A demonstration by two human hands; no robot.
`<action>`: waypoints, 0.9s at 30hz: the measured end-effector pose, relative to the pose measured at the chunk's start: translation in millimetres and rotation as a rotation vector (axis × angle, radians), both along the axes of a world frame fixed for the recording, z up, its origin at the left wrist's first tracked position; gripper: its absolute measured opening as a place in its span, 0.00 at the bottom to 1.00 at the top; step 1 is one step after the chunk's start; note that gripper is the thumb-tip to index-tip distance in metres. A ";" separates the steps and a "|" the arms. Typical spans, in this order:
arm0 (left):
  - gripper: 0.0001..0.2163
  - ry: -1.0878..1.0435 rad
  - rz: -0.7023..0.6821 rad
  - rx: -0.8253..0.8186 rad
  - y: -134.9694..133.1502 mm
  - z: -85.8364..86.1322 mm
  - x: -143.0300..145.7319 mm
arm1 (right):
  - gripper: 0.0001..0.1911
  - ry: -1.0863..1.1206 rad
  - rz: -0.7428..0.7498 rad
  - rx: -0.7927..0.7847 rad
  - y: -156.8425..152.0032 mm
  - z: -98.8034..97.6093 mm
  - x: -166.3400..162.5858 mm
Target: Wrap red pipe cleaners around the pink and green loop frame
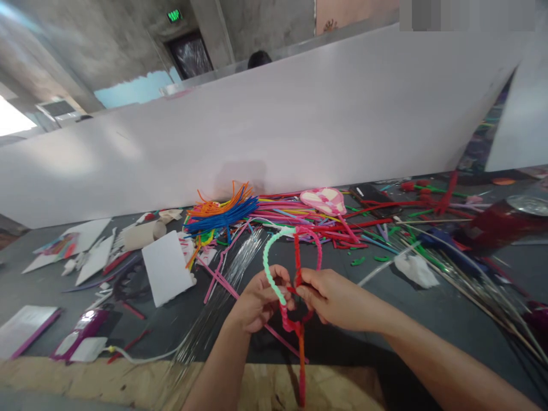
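Observation:
A loop of twisted pipe cleaners (267,264), mint green on one side and pink on the other, is held up over the table in front of me. An orange-and-red stem (302,359) hangs from its lower end. Down through the middle of the loop runs a red pipe cleaner (297,251). My left hand (262,299) is closed at the loop's left side, fingertips inside it near the red end. Thumb and forefinger of my right hand (331,298) pinch the red pipe cleaner. The exact contact at the left fingertips is partly hidden.
Behind the hands lie bundles of blue pipe cleaners (222,217) and a pink heart-shaped piece (324,201). Thin wires (214,308) spread at the left, near a purple glue gun (81,331) and white card (166,268). At right stands a red can (509,220). A white partition (325,120) rises behind.

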State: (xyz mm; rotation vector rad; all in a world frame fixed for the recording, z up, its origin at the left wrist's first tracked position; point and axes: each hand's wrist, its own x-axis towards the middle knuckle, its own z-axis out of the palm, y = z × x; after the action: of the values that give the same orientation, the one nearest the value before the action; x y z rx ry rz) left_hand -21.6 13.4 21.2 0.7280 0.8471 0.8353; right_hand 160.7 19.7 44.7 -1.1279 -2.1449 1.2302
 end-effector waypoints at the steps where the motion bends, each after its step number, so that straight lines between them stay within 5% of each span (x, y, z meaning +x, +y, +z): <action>1: 0.13 -0.025 -0.012 -0.012 0.1 -0.1 -0.1 | 0.10 0.008 0.005 -0.011 0.2 -0.1 0.7; 5: 0.11 0.013 0.014 0.031 2.4 -5.6 -2.1 | 0.10 0.065 0.014 -0.081 0.6 -2.3 4.5; 11: 0.08 0.440 0.097 0.376 8.2 -11.4 -2.8 | 0.09 0.179 -0.037 -0.236 1.8 -7.0 4.1; 17: 0.09 0.423 0.024 0.390 0.6 -12.2 19.5 | 0.08 0.274 -0.095 -0.290 3.6 -11.1 -2.5; 27: 0.07 0.742 0.456 0.794 -8.8 -16.9 7.7 | 0.10 0.262 -0.278 -0.166 15.6 -13.4 2.7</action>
State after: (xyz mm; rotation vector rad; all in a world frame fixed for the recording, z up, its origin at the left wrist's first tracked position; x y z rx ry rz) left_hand -13.9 4.6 4.4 1.6425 1.3864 1.3681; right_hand 163.5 35.3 31.3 -1.2098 -1.6583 1.3577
